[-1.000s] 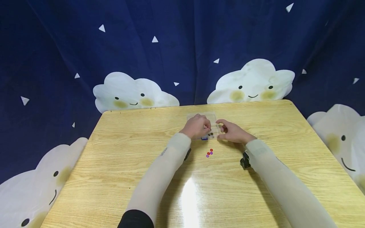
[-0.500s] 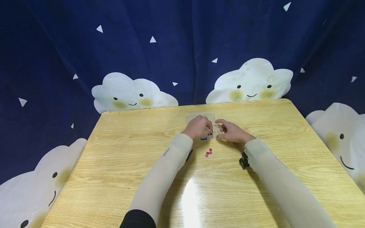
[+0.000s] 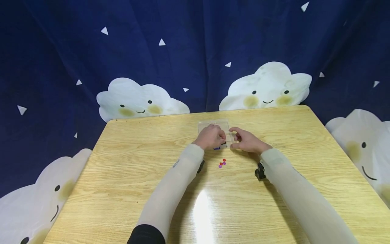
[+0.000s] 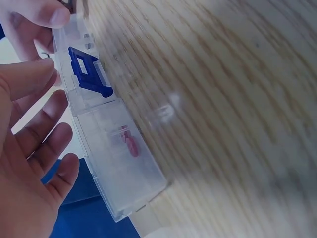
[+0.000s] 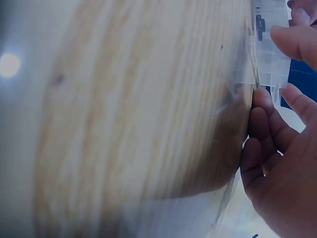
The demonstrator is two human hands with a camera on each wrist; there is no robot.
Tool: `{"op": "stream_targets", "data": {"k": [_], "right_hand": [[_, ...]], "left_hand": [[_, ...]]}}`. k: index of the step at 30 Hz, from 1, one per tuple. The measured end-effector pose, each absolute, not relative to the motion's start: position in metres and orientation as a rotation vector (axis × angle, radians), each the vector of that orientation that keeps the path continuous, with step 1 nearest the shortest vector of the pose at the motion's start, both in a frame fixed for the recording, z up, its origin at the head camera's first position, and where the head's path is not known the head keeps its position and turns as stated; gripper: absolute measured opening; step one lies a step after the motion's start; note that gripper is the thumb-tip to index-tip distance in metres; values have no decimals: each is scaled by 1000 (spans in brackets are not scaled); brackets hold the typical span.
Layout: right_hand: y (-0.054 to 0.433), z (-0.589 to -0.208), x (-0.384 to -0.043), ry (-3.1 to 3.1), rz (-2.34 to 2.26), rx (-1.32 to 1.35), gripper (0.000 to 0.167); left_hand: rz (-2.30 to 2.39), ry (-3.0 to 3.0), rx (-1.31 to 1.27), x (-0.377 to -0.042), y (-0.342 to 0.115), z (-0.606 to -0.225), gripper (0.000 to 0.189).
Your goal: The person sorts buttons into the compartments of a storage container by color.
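A clear plastic compartment box (image 3: pixel 223 127) with a blue latch (image 4: pixel 89 73) lies on the table, its lid tipped back. My left hand (image 3: pixel 210 136) hovers over its front right compartments, thumb and forefinger pinching a small dark disc (image 4: pixel 45 54), mostly hidden. Its other fingers are loosely bent in the left wrist view. At the right end of the box, my right hand (image 3: pixel 248 141) grips it between thumb and forefinger. Red pieces (image 4: pixel 129 141) show through one compartment wall, and dark pieces (image 5: pixel 260 27) through another.
In front of the box lie several small round discs, red (image 3: pixel 224 160) and purple (image 3: pixel 220 166). The wooden table (image 3: pixel 122 169) reaches back to a dark blue curtain (image 3: pixel 170 20) with cloud prints.
My left hand first shifts slightly right over the box, then back left and a touch lower. The right hand keeps its hold, and the loose discs stay where they were.
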State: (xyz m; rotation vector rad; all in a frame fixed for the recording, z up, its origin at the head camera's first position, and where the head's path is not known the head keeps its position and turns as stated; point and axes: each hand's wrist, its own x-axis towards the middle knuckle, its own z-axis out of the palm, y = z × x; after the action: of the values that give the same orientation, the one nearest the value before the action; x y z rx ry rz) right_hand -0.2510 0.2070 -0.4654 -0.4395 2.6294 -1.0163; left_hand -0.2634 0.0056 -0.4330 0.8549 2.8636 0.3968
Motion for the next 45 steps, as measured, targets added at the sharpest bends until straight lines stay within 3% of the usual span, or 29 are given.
{"op": "stream_targets", "data": {"k": [8,20,45], "right_hand": [[207,-466,-252,2633,-1015,-447,68],[206,-465,-251,2650,-1016,-478,67],[206,-467,-251,2653,-1011,-476,67]], "left_hand": [[542,2821,966,-259,-2,-427,14],[536,2552,1340,-217,-23,-423,17],[469,2437,1297,-214,-32,-451,18]]}}
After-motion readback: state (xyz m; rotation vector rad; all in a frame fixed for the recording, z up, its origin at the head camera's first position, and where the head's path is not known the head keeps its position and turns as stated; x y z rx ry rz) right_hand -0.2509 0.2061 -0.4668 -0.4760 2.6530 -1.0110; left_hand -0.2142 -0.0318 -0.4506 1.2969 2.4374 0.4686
